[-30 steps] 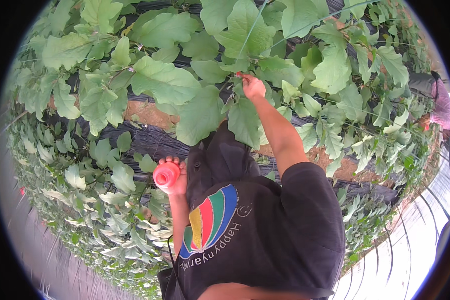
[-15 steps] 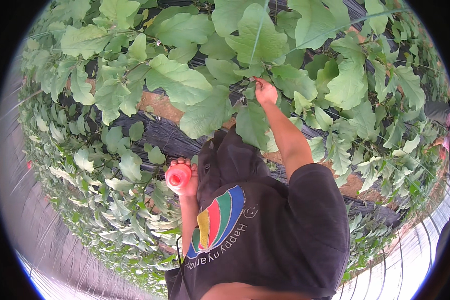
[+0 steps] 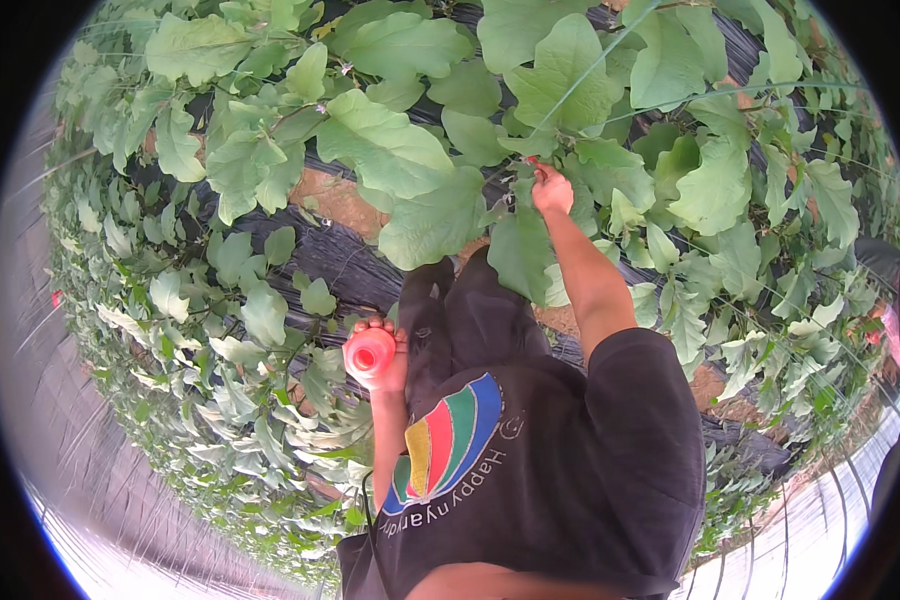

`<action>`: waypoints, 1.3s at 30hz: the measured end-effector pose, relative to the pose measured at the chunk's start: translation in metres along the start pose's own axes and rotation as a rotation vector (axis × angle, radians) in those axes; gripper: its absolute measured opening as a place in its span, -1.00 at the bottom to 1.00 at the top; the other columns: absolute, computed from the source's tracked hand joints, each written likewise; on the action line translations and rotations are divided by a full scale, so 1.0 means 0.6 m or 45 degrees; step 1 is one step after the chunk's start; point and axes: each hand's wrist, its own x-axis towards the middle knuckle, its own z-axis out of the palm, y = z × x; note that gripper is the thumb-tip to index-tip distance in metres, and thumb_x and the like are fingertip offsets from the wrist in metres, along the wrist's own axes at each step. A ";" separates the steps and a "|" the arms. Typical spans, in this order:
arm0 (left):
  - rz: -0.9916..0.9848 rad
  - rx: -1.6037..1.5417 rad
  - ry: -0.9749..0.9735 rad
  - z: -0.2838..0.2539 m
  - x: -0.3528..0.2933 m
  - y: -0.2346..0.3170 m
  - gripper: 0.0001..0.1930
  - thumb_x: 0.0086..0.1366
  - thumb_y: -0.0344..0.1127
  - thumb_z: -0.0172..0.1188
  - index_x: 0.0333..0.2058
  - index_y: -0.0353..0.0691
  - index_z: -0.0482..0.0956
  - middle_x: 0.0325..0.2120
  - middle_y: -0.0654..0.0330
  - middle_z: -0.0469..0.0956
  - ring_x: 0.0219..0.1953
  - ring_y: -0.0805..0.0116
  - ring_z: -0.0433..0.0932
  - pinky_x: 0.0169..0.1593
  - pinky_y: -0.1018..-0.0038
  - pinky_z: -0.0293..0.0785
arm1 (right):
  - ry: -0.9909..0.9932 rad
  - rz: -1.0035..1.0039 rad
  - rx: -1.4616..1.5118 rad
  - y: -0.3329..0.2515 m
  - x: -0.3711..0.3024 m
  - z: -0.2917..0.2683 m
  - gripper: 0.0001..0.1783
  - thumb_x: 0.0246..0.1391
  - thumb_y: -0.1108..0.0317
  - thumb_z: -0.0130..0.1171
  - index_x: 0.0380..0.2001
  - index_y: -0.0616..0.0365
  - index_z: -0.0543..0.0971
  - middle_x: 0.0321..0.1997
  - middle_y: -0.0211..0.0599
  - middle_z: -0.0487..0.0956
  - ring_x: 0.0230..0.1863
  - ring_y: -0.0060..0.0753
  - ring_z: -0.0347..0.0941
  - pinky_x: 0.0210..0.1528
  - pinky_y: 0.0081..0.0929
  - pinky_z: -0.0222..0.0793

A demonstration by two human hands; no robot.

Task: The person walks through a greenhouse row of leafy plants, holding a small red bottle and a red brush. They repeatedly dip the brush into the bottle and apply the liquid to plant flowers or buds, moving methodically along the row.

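My left hand (image 3: 394, 374) is closed round a pinkish-red plastic bottle (image 3: 367, 352) with a round open mouth facing up, low beside my left leg. What is inside the bottle cannot be made out. Farther forward, my right hand (image 3: 552, 192) reaches into a leafy plant that looks like eggplant, its fingers pinched together at a stem near the plant's middle. Something small and reddish shows at the fingertips, too small to name. A large lobed leaf (image 3: 520, 250) hangs just below that hand, and another broad leaf (image 3: 435, 220) lies to its left.
Green support strings (image 3: 610, 55) run across the plants. Black plastic sheeting (image 3: 335, 260) and bare soil (image 3: 340, 200) lie between the rows. More leafy plants (image 3: 235, 310) crowd the left side. Part of another person in pink (image 3: 891, 335) shows at the far right edge.
The whole view has shifted slightly, so the plants and both hands sit a little farther right. My right hand stays pinched at the same stem; my left still holds the bottle.
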 end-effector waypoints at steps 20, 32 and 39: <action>-0.191 -0.255 -0.069 -0.055 0.111 0.153 -0.77 0.26 -0.14 0.01 -0.34 -0.15 0.54 -0.31 0.15 0.56 -0.21 0.13 0.48 -0.18 0.24 0.41 | 0.479 -0.042 1.035 0.051 -0.098 -0.033 -0.60 0.24 0.26 0.17 0.09 0.20 0.51 -0.15 -0.32 0.65 -0.43 -0.58 0.54 -0.51 -0.68 0.35; -0.328 -0.298 -0.152 -0.122 0.193 0.372 -0.76 0.27 -0.12 0.01 -0.35 -0.15 0.52 -0.32 0.13 0.54 -0.24 0.14 0.49 -0.19 0.23 0.42 | 0.999 0.041 1.020 -0.146 -0.389 -0.101 -0.64 0.31 0.19 0.03 -0.04 0.27 0.53 -0.22 -0.19 0.67 -0.39 -0.42 0.58 -0.40 -0.57 0.48; -0.299 -0.429 -0.182 -0.173 0.218 0.495 -0.81 0.23 -0.16 0.03 -0.37 -0.14 0.48 -0.33 0.13 0.54 -0.23 0.06 0.54 -0.17 0.12 0.49 | 0.932 0.119 1.502 -0.307 -0.449 -0.048 -0.68 0.33 0.16 -0.06 -0.12 0.19 0.51 -0.23 -0.31 0.61 -0.29 -0.43 0.55 -0.27 -0.52 0.50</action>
